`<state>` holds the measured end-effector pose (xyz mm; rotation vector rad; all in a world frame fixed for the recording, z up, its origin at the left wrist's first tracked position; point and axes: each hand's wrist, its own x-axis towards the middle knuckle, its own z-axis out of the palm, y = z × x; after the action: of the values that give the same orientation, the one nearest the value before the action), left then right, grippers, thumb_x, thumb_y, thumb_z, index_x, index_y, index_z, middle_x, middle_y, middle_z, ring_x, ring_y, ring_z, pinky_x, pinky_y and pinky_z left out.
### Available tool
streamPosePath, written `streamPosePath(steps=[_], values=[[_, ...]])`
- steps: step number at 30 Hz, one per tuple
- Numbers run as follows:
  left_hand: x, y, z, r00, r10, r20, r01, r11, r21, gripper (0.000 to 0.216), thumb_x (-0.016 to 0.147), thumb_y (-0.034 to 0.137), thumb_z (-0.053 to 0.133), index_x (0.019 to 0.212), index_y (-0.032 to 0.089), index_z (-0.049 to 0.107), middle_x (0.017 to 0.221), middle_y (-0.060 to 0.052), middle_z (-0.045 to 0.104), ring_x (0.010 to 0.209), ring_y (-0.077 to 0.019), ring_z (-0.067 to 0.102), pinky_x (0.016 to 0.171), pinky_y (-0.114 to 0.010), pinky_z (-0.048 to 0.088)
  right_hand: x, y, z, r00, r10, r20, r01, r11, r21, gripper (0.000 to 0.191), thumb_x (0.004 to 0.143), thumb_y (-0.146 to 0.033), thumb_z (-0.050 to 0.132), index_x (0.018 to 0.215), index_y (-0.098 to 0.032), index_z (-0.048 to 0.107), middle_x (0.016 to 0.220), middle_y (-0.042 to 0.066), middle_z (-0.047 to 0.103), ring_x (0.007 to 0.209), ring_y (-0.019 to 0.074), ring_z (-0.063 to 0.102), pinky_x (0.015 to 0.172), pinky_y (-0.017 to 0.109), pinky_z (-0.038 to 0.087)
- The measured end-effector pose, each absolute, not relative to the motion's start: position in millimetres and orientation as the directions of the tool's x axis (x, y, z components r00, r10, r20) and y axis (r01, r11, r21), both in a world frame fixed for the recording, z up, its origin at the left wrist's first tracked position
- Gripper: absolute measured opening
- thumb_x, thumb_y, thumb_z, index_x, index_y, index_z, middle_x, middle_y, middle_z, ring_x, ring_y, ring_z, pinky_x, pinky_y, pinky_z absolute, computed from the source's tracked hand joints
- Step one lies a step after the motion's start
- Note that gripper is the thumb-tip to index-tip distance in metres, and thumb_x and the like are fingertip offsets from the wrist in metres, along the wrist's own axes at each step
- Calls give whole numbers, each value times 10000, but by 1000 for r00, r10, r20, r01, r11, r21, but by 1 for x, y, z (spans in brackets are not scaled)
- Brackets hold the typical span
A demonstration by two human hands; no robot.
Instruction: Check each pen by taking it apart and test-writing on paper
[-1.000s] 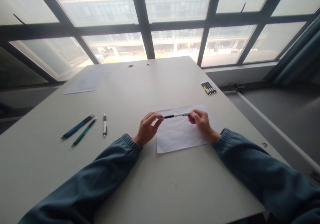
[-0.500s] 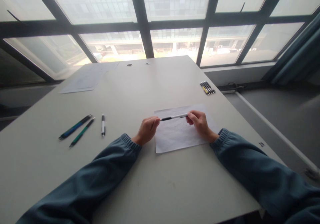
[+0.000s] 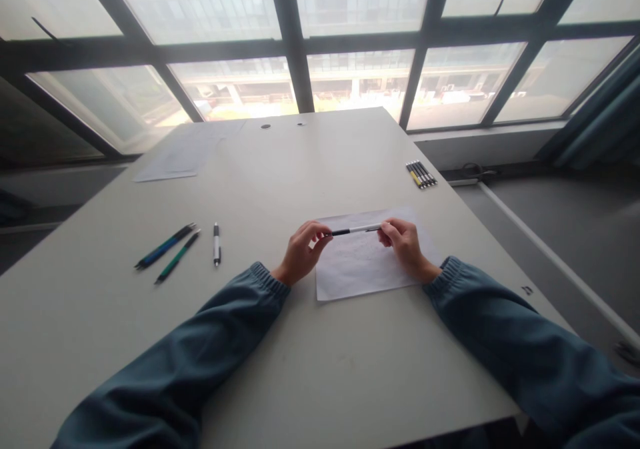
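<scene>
A white pen [image 3: 357,229] with a black grip section is held level between my two hands, above a sheet of paper [image 3: 345,279]. My left hand [image 3: 303,249] pinches its black tip end between thumb and fingers. At the other end, by the clip, my right hand [image 3: 403,242] is closed around the pen. Faint marks show on the paper, which lies flat on the table under my hands. Another white pen with black ends [image 3: 217,244] rests left of my left hand, beside a green pen [image 3: 177,257] and dark blue pens [image 3: 165,245].
The white table [image 3: 300,362] reaches to the windows. Several black, white and yellow pens [image 3: 421,174] lie in a row near its right edge. More paper sheets [image 3: 175,152] lie at the far left. A small dark item [image 3: 527,290] sits on the right edge.
My left fingers have shifted from a closed fist-like hold to a looser pinch at the pen's tip end. My right hand keeps its grip. The whole view has shifted slightly.
</scene>
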<state>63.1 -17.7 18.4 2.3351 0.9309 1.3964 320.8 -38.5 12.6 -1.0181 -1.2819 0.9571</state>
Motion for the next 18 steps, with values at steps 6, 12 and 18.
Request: streamPosePath(steps=[6,12,18], values=[[61,-19,15,355,704,615,399,-709,581,207,1015,321,483,891,182,574,793,-15,565,711,-129,522,681,-260,442,319,-43,14,16,948,318,25,317,-948,329,907,-358,589,639,-173,624,573,-7,575,513,107,481,511,255,377],[61,-20,12,349,770,535,404,-638,655,489,1053,437,327,654,185,455,605,18,439,567,-114,406,581,-261,353,317,-46,9,-9,940,342,23,342,-939,237,914,-360,619,795,-170,697,667,14,650,573,121,541,544,259,432],[56,-18,5,352,788,505,432,-615,659,563,1053,418,338,551,178,425,510,27,426,492,-92,396,557,-251,334,314,-48,6,-54,955,293,-31,291,-956,305,895,-402,658,1092,-176,718,714,12,669,596,128,562,567,272,470]])
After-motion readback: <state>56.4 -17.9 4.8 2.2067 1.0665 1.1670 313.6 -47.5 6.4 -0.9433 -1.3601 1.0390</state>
